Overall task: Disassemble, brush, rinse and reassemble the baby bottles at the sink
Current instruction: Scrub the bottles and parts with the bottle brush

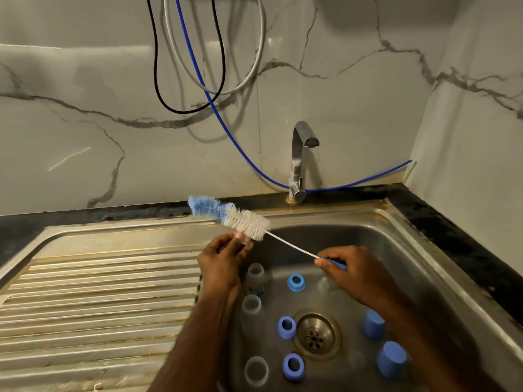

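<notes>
My right hand [358, 271] grips the blue handle of a long bottle brush [240, 219], whose white and blue bristles reach up and left over the sink's rim. Against the bristles, my left hand [222, 260] pinches a small clear piece [245, 239], possibly a teat. In the steel sink [418, 267] stand three clear bottles without tops [255, 278] [251, 306] [256, 370]. Three blue screw rings [296, 282] [286, 327] [293, 366] lie near the drain [315, 333]. Two blue caps [373, 323] [392, 359] sit at the right.
A ribbed steel draining board [99, 292] lies to the left of the basin. The chrome tap [300, 159] stands behind it, with no water running. Black, white and blue hoses [215, 108] hang down the marble wall. A dark counter edge [467, 244] borders the sink on the right.
</notes>
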Available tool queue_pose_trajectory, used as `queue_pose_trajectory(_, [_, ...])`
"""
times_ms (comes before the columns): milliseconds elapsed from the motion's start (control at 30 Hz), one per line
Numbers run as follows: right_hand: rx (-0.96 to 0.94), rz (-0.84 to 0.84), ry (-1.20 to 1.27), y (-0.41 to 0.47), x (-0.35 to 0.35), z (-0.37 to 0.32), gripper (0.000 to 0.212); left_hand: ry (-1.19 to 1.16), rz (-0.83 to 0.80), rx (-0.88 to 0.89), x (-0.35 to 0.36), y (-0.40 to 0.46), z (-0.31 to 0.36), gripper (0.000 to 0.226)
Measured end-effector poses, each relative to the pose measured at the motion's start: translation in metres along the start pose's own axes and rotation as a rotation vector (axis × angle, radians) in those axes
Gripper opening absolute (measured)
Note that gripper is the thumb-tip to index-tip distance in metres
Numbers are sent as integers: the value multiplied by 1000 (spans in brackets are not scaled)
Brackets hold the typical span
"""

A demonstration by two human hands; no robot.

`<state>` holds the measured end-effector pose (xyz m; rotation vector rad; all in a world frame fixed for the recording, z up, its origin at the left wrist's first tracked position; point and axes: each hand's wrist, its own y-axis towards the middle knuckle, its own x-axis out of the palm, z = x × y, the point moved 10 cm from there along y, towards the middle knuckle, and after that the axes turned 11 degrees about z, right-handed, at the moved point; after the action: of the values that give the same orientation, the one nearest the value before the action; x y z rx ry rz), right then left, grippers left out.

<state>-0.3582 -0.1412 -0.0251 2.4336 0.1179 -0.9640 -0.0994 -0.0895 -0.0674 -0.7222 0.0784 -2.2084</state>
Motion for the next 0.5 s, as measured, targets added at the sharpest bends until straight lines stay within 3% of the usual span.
queue_pose_trajectory(100, [-16, -35, -7, -1, 3, -3, 13, -98, 67, -59, -9, 6, -2, 15])
queue_pose_trajectory(300, [-87, 90, -74, -3, 6, -18, 21, 59, -80, -92, 21, -19, -31, 13])
queue_pose_trajectory(500, [-47, 56, -33, 1, -5, -5, 15, -205, 66, -195, 1, -4, -21, 15])
